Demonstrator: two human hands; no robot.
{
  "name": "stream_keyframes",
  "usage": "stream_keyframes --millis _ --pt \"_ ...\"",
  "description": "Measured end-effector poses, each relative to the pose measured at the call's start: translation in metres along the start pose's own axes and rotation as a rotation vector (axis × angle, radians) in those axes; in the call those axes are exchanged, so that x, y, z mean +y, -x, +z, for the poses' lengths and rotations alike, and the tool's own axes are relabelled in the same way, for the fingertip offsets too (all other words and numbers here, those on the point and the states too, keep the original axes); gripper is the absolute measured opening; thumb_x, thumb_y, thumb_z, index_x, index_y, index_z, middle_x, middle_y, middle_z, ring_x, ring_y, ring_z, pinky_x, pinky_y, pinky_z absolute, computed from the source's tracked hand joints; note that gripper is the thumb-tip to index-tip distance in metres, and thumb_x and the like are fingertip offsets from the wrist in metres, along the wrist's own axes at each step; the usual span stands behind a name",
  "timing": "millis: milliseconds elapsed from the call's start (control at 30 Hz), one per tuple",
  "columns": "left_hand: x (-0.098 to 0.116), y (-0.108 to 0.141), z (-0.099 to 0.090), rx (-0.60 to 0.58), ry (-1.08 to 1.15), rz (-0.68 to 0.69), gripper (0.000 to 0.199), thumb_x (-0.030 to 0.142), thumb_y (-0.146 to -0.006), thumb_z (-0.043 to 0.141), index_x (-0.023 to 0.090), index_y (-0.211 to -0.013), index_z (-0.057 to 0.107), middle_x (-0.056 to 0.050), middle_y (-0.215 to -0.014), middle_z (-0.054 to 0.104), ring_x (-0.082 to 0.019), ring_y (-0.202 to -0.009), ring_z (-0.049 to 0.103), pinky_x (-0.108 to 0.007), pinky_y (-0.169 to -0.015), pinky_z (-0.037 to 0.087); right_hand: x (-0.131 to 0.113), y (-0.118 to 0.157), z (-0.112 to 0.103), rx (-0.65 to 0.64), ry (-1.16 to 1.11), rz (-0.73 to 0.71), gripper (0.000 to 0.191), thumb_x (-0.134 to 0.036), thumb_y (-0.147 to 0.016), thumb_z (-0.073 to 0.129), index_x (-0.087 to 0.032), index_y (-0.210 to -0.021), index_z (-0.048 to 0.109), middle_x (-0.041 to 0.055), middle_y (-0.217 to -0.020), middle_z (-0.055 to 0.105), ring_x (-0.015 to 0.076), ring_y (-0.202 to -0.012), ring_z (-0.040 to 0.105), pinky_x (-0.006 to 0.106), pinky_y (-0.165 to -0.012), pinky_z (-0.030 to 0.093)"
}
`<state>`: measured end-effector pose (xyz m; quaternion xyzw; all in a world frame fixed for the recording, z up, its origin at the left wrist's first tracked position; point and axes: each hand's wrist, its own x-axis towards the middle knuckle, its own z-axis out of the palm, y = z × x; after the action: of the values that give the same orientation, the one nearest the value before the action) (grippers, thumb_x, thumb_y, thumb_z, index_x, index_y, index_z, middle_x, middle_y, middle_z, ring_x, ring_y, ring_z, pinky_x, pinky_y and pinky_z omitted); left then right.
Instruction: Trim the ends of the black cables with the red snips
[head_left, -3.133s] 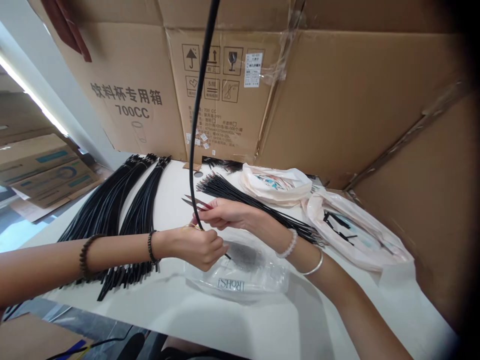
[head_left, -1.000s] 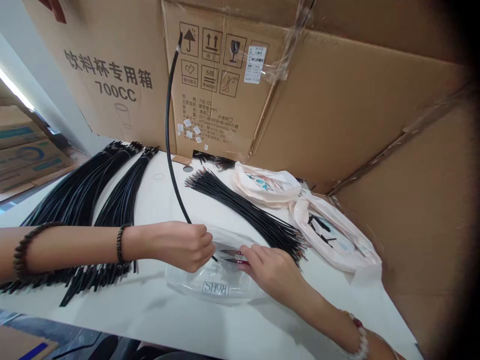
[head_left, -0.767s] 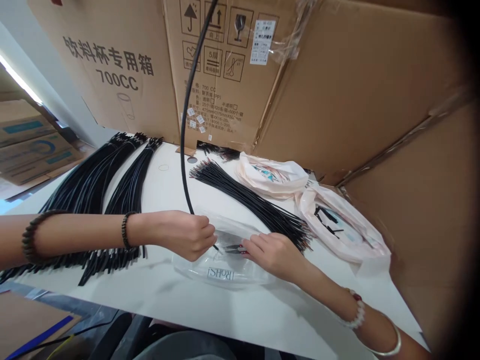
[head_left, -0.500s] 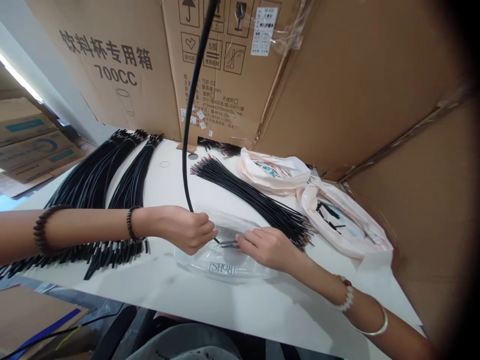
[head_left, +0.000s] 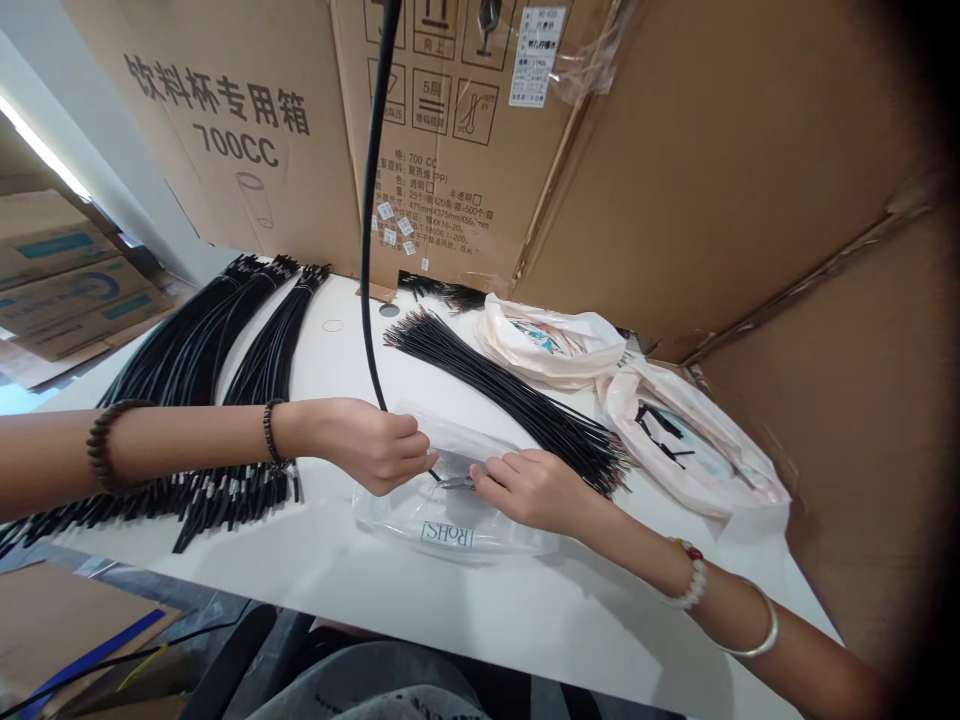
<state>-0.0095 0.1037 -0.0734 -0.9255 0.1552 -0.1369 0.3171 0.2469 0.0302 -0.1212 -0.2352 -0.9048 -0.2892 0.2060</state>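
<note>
My left hand (head_left: 382, 447) is closed around a black cable (head_left: 370, 220), which arches up out of the top of the view. A short end of that cable sticks out below my left fingertips. My right hand (head_left: 536, 490) grips a small pair of scissors (head_left: 454, 483) with a bit of red at the handle; my fingers hide most of the handle. The metal blades point left and meet the cable's short end. Both hands are above a clear plastic bag (head_left: 405, 530) printed "RoHS" on the white table (head_left: 315, 590).
Bundles of black cables (head_left: 259, 370) lie at the left. Another bundle (head_left: 495, 385) with bared ends lies behind my right hand. Two pale open bags (head_left: 577, 335) (head_left: 720, 480) with small parts are at the right. Tall cardboard boxes (head_left: 465, 180) stand behind the table.
The upper part of the cable has swung left. The scissor blades look closer together, and both hands stay in nearly the same place over the bag.
</note>
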Motion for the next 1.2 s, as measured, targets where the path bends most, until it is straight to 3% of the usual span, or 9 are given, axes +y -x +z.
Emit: stream_keyframes --millis 233,700,1000,1200 --pt "-0.002 0.002 0.001 0.034 -0.028 0.037 0.012 0.017 -0.087 0.052 0.014 -0.084 0.063 0.000 -0.065 0.048 -0.006 -0.058 0.039 -0.022 -0.053 0.028 -0.003 -0.006 0.006 0.048 0.085 -0.042 0.020 -0.022 -0.085 0.063 -0.015 -0.084 0.044 -0.0054 -0.059 0.040 0.0043 -0.057 0.030 0.027 -0.061 0.013" --pt "-0.009 0.006 0.012 -0.033 0.132 0.061 0.011 0.012 -0.087 0.051 0.016 -0.083 0.061 0.000 -0.071 0.055 -0.005 -0.062 0.042 -0.024 -0.055 0.027 0.000 -0.011 0.012 0.057 0.208 -0.157 0.015 -0.021 -0.088 0.054 -0.015 -0.087 0.040 -0.0073 -0.055 0.039 0.0033 -0.051 0.032 0.027 -0.057 0.014" --pt "0.001 0.005 0.028 -0.103 0.114 -0.060 0.018 0.007 -0.083 0.053 0.013 -0.066 0.051 -0.001 -0.065 0.053 -0.007 -0.056 0.037 -0.029 -0.057 0.018 -0.006 0.002 0.015 0.031 0.200 -0.036 0.011 -0.015 -0.086 0.052 -0.014 -0.085 0.042 -0.0060 -0.055 0.038 0.0034 -0.051 0.030 0.026 -0.059 0.013" --pt "-0.001 0.001 0.026 -0.110 0.121 -0.095 0.013 0.008 -0.084 0.055 0.014 -0.072 0.053 0.000 -0.062 0.053 -0.008 -0.056 0.040 -0.029 -0.057 0.018 -0.011 0.010 0.016 0.021 0.165 0.058 0.007 -0.013 -0.086 0.052 -0.013 -0.087 0.046 -0.0050 -0.056 0.042 0.0039 -0.054 0.035 0.026 -0.060 0.016"
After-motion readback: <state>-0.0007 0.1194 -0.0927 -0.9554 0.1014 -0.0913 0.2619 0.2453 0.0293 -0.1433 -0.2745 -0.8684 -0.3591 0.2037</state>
